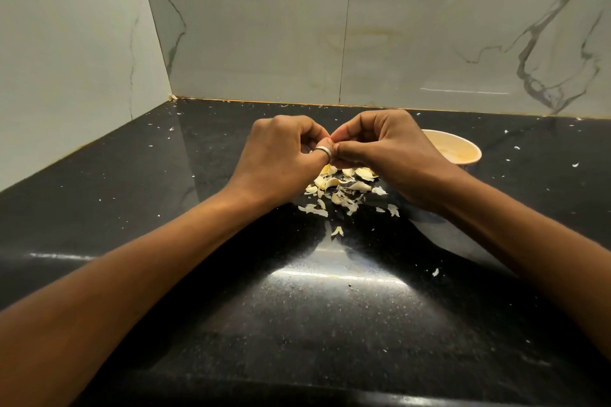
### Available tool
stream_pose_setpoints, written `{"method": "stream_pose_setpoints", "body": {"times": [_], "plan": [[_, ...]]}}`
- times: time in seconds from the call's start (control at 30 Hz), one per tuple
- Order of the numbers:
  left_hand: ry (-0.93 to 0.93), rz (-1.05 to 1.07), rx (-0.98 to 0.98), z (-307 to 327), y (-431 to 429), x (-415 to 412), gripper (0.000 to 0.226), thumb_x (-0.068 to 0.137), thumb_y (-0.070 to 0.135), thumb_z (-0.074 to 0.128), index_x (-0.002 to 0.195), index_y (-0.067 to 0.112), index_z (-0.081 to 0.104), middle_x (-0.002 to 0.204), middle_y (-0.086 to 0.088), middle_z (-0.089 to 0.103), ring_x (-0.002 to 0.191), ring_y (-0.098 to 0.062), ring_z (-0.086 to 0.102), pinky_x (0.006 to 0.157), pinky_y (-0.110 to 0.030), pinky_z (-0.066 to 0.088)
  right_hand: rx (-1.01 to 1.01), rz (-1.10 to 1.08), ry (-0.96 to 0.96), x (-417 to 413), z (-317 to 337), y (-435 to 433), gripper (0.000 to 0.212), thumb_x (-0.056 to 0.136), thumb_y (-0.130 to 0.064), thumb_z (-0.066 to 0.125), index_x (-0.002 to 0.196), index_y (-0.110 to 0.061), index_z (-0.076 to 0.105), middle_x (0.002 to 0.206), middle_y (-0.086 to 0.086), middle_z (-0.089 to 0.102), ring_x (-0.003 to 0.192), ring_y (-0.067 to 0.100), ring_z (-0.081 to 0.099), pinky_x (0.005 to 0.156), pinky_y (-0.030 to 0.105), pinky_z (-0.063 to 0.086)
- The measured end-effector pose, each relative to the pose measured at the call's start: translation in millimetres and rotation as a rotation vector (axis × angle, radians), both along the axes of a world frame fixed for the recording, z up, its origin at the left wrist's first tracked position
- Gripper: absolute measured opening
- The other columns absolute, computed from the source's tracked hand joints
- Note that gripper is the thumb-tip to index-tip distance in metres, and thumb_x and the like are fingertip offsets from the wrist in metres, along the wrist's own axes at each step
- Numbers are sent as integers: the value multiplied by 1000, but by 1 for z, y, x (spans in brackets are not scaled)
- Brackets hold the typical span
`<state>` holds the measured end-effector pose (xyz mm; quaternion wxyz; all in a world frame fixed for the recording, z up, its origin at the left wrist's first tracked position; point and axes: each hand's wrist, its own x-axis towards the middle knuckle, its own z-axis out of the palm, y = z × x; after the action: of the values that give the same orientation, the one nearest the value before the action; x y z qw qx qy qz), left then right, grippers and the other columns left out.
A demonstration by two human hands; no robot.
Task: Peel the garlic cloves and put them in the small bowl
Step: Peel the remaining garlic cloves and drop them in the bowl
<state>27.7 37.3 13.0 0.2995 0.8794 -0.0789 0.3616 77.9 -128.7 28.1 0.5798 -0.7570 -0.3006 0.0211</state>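
My left hand (281, 155) and my right hand (383, 149) meet fingertip to fingertip above the black counter (231, 274). Their curled fingers pinch something small between them, most likely a garlic clove, which the fingers hide. A silver ring sits on my left thumb. Right under the hands lies a pile of garlic cloves and papery skins (344, 188). The small cream bowl (463, 149) stands just behind my right hand, partly covered by it.
Skin flakes are scattered over the counter, with one larger scrap (337, 231) near the pile and another (435, 272) to the right. Marble-patterned wall tiles close the counter at the back (363, 43) and on the left (66, 76).
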Motion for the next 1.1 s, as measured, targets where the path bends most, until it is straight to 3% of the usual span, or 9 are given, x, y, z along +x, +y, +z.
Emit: {"method": "stream_pose_setpoints", "body": {"times": [0.07,0.2,0.3,0.67,0.9,1.0,1.1], "plan": [[-12,1,26,-1,1,1,8,87,27,71,87,22,77,64,22,59,58,8,53,57,-6,34,-4,-10,-8,0,-1,0,11,89,5,69,100,7,70,89,21,74,74,17,74,70,21,58],[-55,1,91,-3,3,2,15,86,34,66,86,23,76,66,18,58,60,2,53,62,-22,42,-3,-25,-32,0,-2,1,6,88,4,70,94,3,72,84,18,74,73,17,73,71,23,58],[-78,8,140,-4,4,3,20,84,37,63,86,22,76,69,14,59,60,-5,51,63,-24,42,-21,-40,-69,1,-5,2,7,86,3,70,88,-3,74,82,17,75,76,22,74,76,32,62],[-54,11,114,-3,4,1,8,84,25,71,84,21,78,61,18,57,55,4,52,57,-4,33,-106,-80,-182,6,-9,4,8,83,-2,75,89,-6,77,79,9,77,76,23,76,80,46,63],[39,-12,-59,0,2,0,8,85,18,73,78,19,78,60,7,65,52,-3,57,50,-14,45,-96,-77,-194,5,-8,4,8,83,-3,76,89,-7,77,78,7,77,75,20,76,80,43,63],[137,-60,-206,1,2,1,18,87,17,71,73,27,73,57,7,63,45,-6,60,47,-26,56,-71,-33,-153,4,-7,3,11,83,-5,79,94,-6,75,82,10,77,78,24,76,81,45,63],[216,-107,-348,1,2,1,16,88,16,69,75,23,74,68,-5,67,55,-12,63,50,-32,58,-35,-1,-99,4,-6,2,18,84,1,77,99,-6,72,85,13,76,78,25,76,79,43,63]]}}
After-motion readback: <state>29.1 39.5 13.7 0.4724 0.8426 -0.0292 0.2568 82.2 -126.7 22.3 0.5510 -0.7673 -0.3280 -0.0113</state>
